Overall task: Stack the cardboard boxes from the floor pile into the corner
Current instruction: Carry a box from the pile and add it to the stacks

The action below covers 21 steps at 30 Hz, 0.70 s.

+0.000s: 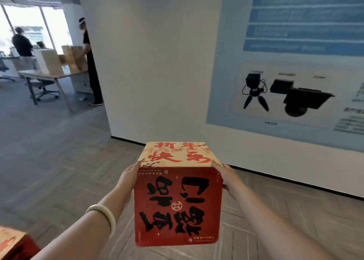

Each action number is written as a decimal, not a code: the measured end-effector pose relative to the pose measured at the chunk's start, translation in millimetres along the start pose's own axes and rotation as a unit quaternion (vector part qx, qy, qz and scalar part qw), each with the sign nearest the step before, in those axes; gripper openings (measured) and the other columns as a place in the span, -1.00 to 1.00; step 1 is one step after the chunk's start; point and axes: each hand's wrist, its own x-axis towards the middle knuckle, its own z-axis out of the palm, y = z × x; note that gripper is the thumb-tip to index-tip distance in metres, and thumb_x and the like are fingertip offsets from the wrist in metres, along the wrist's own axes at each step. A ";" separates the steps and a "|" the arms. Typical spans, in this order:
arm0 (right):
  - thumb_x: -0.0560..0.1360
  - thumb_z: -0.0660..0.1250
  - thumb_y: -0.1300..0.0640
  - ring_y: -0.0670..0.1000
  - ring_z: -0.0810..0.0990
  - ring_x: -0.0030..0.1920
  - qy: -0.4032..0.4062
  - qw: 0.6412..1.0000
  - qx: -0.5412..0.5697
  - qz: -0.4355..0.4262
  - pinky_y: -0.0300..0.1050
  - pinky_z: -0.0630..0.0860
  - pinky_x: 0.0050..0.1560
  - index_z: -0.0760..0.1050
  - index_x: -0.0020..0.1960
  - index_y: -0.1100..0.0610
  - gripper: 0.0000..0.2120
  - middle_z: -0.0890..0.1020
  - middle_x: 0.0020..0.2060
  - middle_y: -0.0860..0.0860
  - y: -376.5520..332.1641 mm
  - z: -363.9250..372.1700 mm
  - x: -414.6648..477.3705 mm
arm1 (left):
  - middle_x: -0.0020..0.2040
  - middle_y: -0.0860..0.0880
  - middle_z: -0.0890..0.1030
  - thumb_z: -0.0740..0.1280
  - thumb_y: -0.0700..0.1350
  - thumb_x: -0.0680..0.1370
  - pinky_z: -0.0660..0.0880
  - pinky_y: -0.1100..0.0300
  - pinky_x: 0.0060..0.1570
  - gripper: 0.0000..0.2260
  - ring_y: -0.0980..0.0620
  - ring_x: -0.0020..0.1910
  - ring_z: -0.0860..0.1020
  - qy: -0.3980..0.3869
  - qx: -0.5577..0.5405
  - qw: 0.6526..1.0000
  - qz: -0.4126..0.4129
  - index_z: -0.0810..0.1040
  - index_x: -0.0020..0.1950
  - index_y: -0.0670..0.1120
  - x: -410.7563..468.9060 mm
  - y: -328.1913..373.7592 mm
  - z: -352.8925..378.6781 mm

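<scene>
A cardboard box (178, 204) with a red near face bearing black characters and a cream top with red characters hangs in the air in front of me, above the floor. My left hand (129, 176) presses flat on its left side. My right hand (226, 178) presses on its right side. A pale bangle sits on my left wrist. Another box (13, 244) of the same print shows at the bottom left corner, mostly cut off by the frame edge.
A white wall (157, 72) with a large blue poster (295, 62) stands straight ahead, its baseboard meeting grey wood-pattern flooring. To the left the room opens onto a table (49, 74) with plain boxes, an office chair, and people standing by it.
</scene>
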 end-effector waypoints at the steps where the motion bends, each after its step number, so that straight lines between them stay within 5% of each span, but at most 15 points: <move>1: 0.50 0.30 -0.10 -0.01 0.58 -0.11 0.019 1.000 0.003 -0.005 -0.14 0.47 -0.22 0.45 0.19 0.08 -0.65 0.61 -0.05 0.03 -4.9 -36.6 0.5 | -0.12 -0.02 0.59 0.15 0.08 0.60 0.39 0.19 -0.27 -0.73 0.07 -0.17 0.52 -0.018 0.006 1.000 0.004 0.47 0.17 -0.04 -0.8 8.8 37.8; 10: 0.52 0.28 -0.10 -0.08 0.55 -0.17 0.214 0.975 0.058 -0.017 -0.18 0.39 -0.31 0.45 0.19 0.09 -0.65 0.59 -0.12 -0.03 -5.0 -334.3 -21.8 | -0.17 0.00 0.58 0.08 0.06 0.63 0.35 0.21 -0.29 -0.74 0.08 -0.20 0.51 -0.234 0.076 0.968 0.045 0.48 -0.11 0.01 -47.9 54.6 358.6; 17: 0.51 0.27 -0.15 -0.08 0.54 -0.11 0.352 0.929 0.112 -0.001 -0.19 0.37 -0.29 0.42 0.29 0.08 -0.55 0.59 0.14 0.05 19.1 -492.1 -58.3 | -0.11 -0.06 0.59 0.10 0.06 0.62 0.37 0.10 -0.05 -0.75 0.04 -0.16 0.51 -0.375 0.127 0.917 0.054 0.49 -0.07 -0.04 -80.9 62.9 564.8; 21: 0.53 0.25 -0.12 -0.10 0.52 -0.16 0.424 0.896 0.132 0.011 -0.19 0.36 -0.31 0.38 0.31 0.10 -0.56 0.56 0.04 0.04 23.6 -564.3 -67.0 | -0.06 -0.08 0.60 0.13 0.08 0.61 0.38 0.07 0.01 -0.72 -0.01 -0.10 0.53 -0.441 0.143 0.885 0.046 0.48 0.08 -0.09 -92.4 64.2 674.9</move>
